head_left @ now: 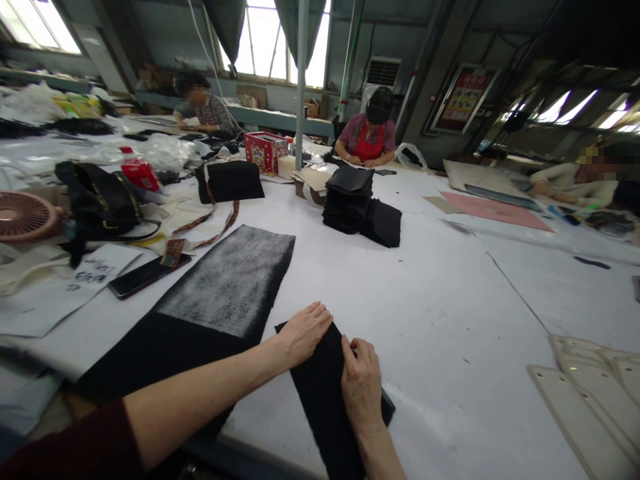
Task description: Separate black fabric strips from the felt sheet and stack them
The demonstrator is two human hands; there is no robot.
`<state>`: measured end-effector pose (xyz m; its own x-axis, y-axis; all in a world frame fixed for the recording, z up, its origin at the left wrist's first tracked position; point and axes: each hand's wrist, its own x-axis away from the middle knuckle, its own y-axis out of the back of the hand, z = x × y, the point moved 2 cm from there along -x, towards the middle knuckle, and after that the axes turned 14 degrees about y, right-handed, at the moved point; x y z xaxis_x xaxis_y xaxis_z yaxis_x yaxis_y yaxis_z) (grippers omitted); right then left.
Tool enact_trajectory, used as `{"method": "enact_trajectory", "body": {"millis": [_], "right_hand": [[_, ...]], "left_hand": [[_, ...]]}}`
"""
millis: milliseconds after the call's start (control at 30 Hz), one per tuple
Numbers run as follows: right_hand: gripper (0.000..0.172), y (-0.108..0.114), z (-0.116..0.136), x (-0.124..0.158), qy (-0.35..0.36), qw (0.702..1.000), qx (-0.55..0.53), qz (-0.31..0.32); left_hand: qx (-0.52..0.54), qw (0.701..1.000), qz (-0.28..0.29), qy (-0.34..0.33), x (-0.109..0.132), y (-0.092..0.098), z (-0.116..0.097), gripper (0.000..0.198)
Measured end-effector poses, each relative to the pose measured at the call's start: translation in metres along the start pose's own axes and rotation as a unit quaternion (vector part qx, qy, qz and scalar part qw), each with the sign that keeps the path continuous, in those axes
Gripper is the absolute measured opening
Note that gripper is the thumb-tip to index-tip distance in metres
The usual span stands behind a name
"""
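Note:
A narrow black fabric piece point(325, 407) lies on the white table point(430, 313) right in front of me. My left hand point(304, 331) rests flat on its far end with fingers stretched out. My right hand point(361, 381) presses on the strip's right edge, fingers curled down onto the cloth. To the left lies a larger black sheet point(220, 293) with a chalky grey patch on its upper half.
A stack of black fabric pieces point(359, 207) stands mid-table. A phone point(143, 276), papers, a black bag point(100, 200) and a pink fan point(25, 215) crowd the left. Beige cut panels point(590, 393) lie at the right. Three other people work at the far edges.

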<state>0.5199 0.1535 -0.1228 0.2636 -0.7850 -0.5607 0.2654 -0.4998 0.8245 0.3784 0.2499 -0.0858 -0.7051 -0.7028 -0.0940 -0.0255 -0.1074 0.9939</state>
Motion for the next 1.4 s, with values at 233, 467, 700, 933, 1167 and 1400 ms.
{"method": "enact_trajectory", "body": {"millis": [233,467,700,933,1167,1400], "right_hand": [[0.038,0.005,0.001,0.003,-0.003,1.0,0.002,0.005],[0.038,0.01,0.0,0.011,-0.006,1.0,0.004,0.003],[0.037,0.015,-0.002,0.018,-0.008,1.0,0.0,-0.004],[0.037,0.02,-0.004,0.027,-0.013,1.0,-0.007,0.0],[0.036,0.024,-0.007,0.036,-0.018,1.0,-0.017,0.007],[0.038,0.03,-0.01,0.047,-0.014,0.999,-0.03,0.008]], "left_hand": [[-0.008,1.0,0.004,-0.006,0.005,-0.003,-0.008,0.057],[-0.014,1.0,0.007,-0.021,0.002,0.003,-0.015,0.049],[-0.027,0.999,-0.001,-0.023,0.004,0.001,-0.021,0.049],[-0.012,0.999,0.012,-0.039,0.006,0.005,-0.027,0.051],[-0.04,0.998,0.017,-0.045,0.007,0.011,-0.034,0.047],[-0.021,0.997,0.022,-0.069,0.012,0.009,-0.035,0.059]]}}
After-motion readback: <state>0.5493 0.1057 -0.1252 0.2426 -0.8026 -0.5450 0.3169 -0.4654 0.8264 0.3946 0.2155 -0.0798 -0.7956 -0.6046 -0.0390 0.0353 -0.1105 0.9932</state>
